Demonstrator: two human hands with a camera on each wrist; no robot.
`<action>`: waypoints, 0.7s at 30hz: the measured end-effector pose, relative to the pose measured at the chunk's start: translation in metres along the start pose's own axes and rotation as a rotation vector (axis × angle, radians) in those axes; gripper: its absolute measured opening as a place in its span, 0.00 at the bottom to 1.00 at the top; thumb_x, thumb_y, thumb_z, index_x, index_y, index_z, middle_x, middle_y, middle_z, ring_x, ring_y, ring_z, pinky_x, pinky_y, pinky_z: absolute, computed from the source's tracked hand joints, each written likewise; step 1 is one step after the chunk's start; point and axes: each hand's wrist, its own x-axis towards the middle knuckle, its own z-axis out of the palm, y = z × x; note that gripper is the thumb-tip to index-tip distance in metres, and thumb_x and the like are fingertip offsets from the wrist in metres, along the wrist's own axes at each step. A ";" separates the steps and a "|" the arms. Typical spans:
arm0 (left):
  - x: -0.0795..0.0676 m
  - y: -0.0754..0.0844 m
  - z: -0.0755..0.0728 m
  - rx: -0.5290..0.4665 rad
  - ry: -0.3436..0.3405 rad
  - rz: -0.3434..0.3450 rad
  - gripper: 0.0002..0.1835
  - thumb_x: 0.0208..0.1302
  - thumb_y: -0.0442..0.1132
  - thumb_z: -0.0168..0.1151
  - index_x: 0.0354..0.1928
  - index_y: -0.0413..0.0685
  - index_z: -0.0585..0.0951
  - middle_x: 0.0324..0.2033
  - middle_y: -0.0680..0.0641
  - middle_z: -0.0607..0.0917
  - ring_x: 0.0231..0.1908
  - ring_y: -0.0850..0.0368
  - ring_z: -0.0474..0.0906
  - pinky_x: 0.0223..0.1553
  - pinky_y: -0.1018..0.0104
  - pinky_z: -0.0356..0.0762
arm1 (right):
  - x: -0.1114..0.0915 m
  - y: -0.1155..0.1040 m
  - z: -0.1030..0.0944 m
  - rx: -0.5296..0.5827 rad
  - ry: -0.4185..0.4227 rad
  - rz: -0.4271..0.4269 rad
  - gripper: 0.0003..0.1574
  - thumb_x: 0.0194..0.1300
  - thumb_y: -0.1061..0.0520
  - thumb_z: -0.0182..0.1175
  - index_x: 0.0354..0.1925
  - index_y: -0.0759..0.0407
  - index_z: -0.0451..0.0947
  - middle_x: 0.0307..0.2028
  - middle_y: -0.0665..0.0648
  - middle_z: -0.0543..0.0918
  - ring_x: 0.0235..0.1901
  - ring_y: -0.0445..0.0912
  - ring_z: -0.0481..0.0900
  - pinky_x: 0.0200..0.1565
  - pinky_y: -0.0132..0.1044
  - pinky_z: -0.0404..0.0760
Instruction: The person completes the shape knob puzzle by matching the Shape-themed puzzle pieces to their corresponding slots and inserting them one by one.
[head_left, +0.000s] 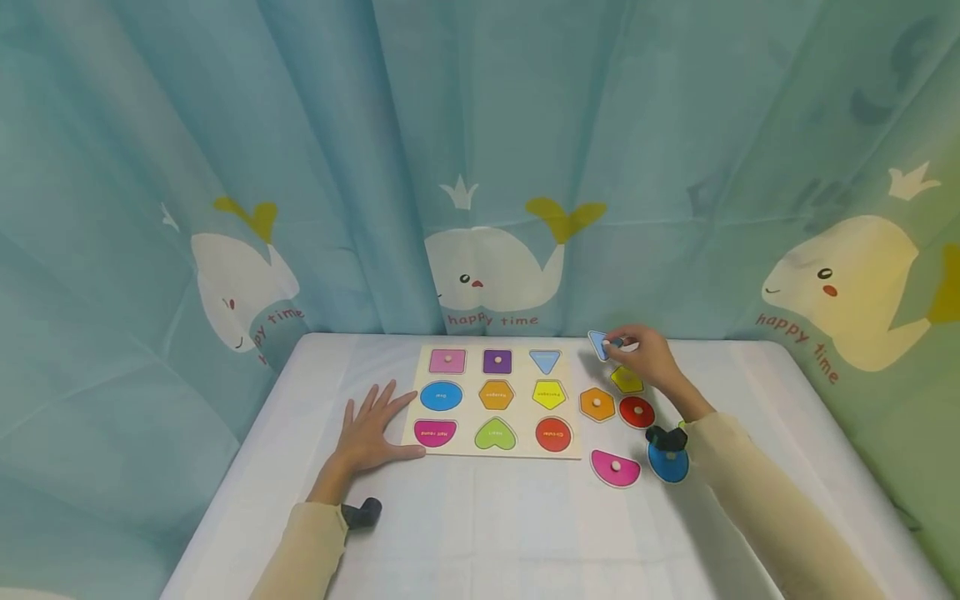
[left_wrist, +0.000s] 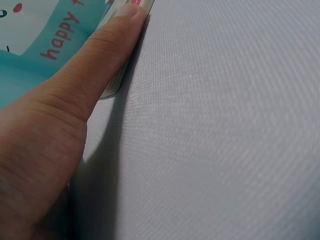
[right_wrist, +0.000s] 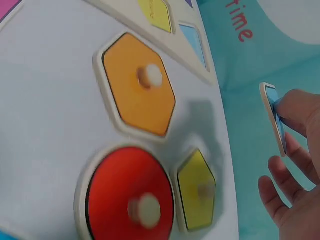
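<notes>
Sleeves, beige, two (head_left: 780, 508), mine, each with a black wrist-worn unit (head_left: 363, 513). Desk (head_left: 480, 542), one, under a pale cloth. Puzzle board (head_left: 466, 417), one, cream, lying flat, nine printed shapes in three rows; pink rectangle (head_left: 439, 362) and purple square (head_left: 489, 369), both knobbed, seated in its far row; triangle space (head_left: 545, 361) at the far right showing its print.

Left hand (head_left: 366, 435), mine: fingers spread, at the board's left edge, thumb on its near corner.

Right hand (head_left: 651, 360), mine: thumb and fingers pinching one light-blue triangle (head_left: 597, 342), raised off the desk just beyond the board's far right corner.

Loose knobbed pieces, right of the board: orange hexagon (head_left: 597, 405), just beside its edge; red circle (head_left: 637, 412); yellow pentagon (head_left: 627, 380), just beyond the circle; magenta half-round (head_left: 615, 469), nearer me; blue oval (head_left: 670, 467), partly hidden under my right wrist. Backdrop: teal curtain (head_left: 322, 125), printed whales (head_left: 495, 267) and "happy time".
</notes>
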 end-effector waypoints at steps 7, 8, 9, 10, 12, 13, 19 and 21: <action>0.000 -0.001 0.001 -0.007 0.008 -0.002 0.55 0.47 0.68 0.75 0.77 0.59 0.67 0.80 0.38 0.54 0.79 0.32 0.40 0.71 0.24 0.29 | 0.010 -0.011 0.020 0.043 -0.007 -0.001 0.14 0.70 0.55 0.66 0.48 0.65 0.86 0.54 0.68 0.81 0.54 0.64 0.76 0.51 0.57 0.82; 0.000 -0.001 0.002 -0.008 0.008 -0.002 0.55 0.47 0.68 0.75 0.77 0.59 0.67 0.80 0.38 0.54 0.79 0.32 0.40 0.71 0.24 0.29 | 0.011 -0.013 0.024 0.051 -0.010 -0.005 0.14 0.70 0.56 0.66 0.47 0.65 0.86 0.54 0.69 0.81 0.54 0.64 0.76 0.51 0.57 0.82; 0.000 -0.001 0.002 -0.008 0.010 -0.002 0.55 0.47 0.68 0.75 0.77 0.59 0.67 0.80 0.38 0.54 0.79 0.32 0.40 0.71 0.24 0.29 | 0.012 -0.015 0.027 0.055 -0.015 -0.003 0.14 0.70 0.56 0.66 0.47 0.64 0.86 0.54 0.68 0.81 0.54 0.64 0.76 0.51 0.57 0.82; 0.000 -0.001 0.002 -0.010 0.011 -0.003 0.55 0.47 0.68 0.75 0.77 0.59 0.67 0.80 0.38 0.54 0.79 0.32 0.40 0.71 0.23 0.29 | 0.013 -0.017 0.030 0.065 -0.018 -0.003 0.13 0.70 0.56 0.66 0.47 0.64 0.86 0.54 0.68 0.81 0.53 0.64 0.76 0.51 0.57 0.82; 0.000 -0.002 0.003 -0.010 0.007 -0.006 0.55 0.47 0.68 0.75 0.77 0.59 0.67 0.80 0.38 0.54 0.79 0.32 0.40 0.71 0.24 0.28 | 0.014 -0.021 0.036 0.082 -0.025 -0.001 0.13 0.70 0.56 0.66 0.47 0.65 0.86 0.54 0.68 0.81 0.53 0.64 0.76 0.52 0.57 0.80; 0.000 -0.002 0.003 -0.010 0.006 -0.007 0.55 0.47 0.69 0.75 0.78 0.59 0.66 0.80 0.39 0.54 0.79 0.32 0.40 0.71 0.24 0.28 | 0.014 -0.023 0.038 0.087 -0.029 0.005 0.13 0.70 0.56 0.65 0.47 0.64 0.86 0.54 0.68 0.81 0.53 0.63 0.76 0.52 0.57 0.80; 0.001 -0.001 0.001 -0.007 0.002 -0.007 0.56 0.46 0.70 0.74 0.77 0.58 0.66 0.80 0.38 0.54 0.79 0.31 0.40 0.70 0.23 0.29 | 0.016 -0.030 0.055 0.112 -0.060 0.059 0.13 0.71 0.55 0.65 0.48 0.61 0.85 0.57 0.66 0.78 0.56 0.62 0.74 0.57 0.57 0.79; 0.001 0.000 0.000 -0.003 -0.004 -0.011 0.56 0.46 0.70 0.74 0.78 0.58 0.66 0.80 0.38 0.54 0.79 0.31 0.40 0.70 0.23 0.29 | 0.018 -0.032 0.060 0.131 -0.063 0.061 0.13 0.71 0.55 0.65 0.48 0.61 0.85 0.57 0.67 0.78 0.56 0.62 0.74 0.57 0.58 0.79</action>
